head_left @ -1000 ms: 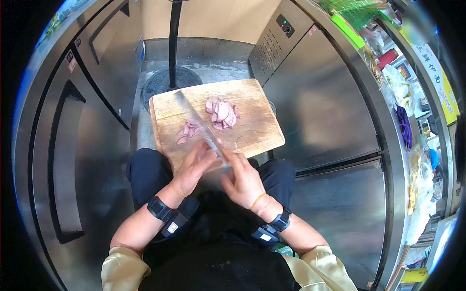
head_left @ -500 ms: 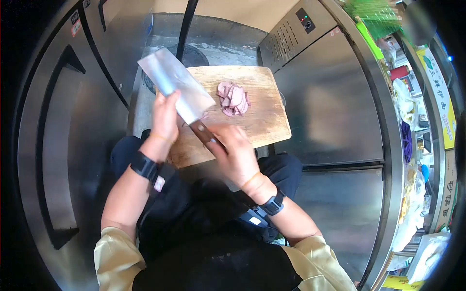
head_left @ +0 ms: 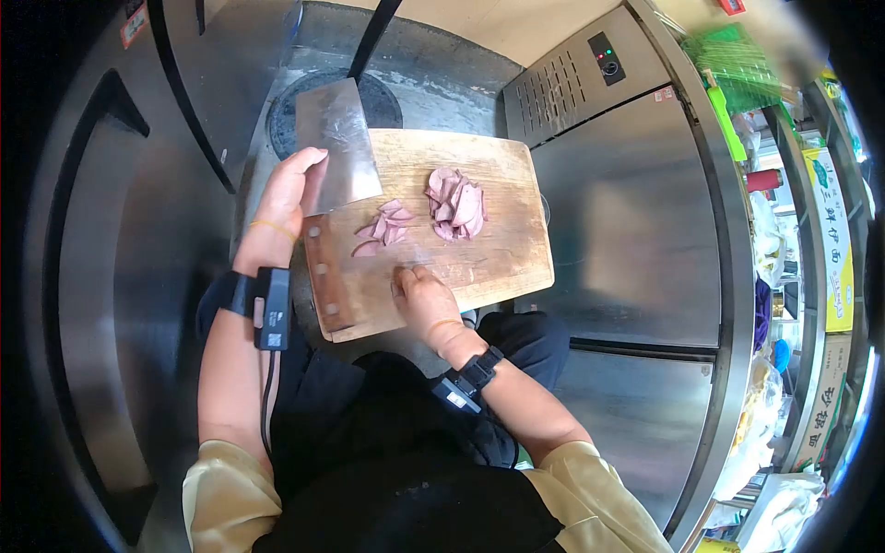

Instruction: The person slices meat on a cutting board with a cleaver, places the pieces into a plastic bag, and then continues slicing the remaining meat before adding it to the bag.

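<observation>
A wide-bladed cleaver (head_left: 341,147) is in my left hand (head_left: 286,189), which grips the blade by its left side. The cleaver's wooden handle points down along the left edge of the wooden cutting board (head_left: 498,263). My right hand (head_left: 429,304) is over the near part of the board, fingers curled together; whatever they hold, if anything, is hidden. Just beyond it lies a small group of pinkish meat slices (head_left: 387,226). A larger pile of similar slices (head_left: 456,205) sits farther right on the board.
Stainless steel cabinets stand on both sides, the right cabinet (head_left: 627,203) close to the board. Behind the board is a dark round cover (head_left: 373,106) on the floor. Shelves at far right hold bags and a yellow-and-white box (head_left: 830,230).
My right hand has let go of the cleaver handle and moved down over the board. My left hand has swung the cleaver to the board's left side, uncovering the smaller slices.
</observation>
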`<action>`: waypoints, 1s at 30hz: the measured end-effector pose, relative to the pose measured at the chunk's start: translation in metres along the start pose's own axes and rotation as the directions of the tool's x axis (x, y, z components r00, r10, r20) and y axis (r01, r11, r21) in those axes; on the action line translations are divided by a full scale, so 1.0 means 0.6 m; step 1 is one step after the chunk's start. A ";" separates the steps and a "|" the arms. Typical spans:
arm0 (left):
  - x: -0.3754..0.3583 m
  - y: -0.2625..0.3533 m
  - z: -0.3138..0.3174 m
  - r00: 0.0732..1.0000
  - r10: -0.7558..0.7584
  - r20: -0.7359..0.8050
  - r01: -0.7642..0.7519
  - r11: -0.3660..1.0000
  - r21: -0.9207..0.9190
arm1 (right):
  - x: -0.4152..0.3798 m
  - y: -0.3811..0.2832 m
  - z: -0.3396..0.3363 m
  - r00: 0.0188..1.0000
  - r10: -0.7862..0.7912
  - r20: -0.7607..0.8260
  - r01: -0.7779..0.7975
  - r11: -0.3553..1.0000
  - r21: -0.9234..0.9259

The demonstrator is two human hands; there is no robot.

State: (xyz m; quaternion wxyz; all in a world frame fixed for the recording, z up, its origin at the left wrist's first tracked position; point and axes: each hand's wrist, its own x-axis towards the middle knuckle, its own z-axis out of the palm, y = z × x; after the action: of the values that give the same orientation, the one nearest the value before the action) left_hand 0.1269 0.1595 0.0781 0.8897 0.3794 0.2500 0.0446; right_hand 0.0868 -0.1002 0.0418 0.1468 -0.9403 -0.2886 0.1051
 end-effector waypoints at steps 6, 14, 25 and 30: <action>-0.002 0.013 0.006 0.988 -0.094 -0.120 0.083 0.992 -0.095 | 0.030 0.004 -0.008 0.999 0.016 -0.037 -0.005 0.956 0.293; 0.002 0.005 0.030 0.987 -0.062 -0.148 0.039 0.987 -0.156 | 0.117 0.019 -0.018 0.984 0.167 -0.060 -0.134 0.920 0.368; 0.004 0.002 0.031 0.979 -0.080 -0.188 0.051 0.987 -0.155 | 0.117 0.038 -0.009 0.962 0.265 -0.070 -0.174 0.787 0.592; -0.004 0.011 0.034 0.973 -0.084 -0.214 0.049 0.986 -0.161 | 0.125 0.032 -0.031 0.911 0.390 0.131 -0.264 0.309 0.914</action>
State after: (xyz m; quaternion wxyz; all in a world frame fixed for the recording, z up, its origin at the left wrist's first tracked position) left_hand 0.1351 0.1500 0.0955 0.8843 0.2936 0.3552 0.0755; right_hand 0.1627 -0.0764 0.0441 0.6323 -0.7424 0.0240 0.2201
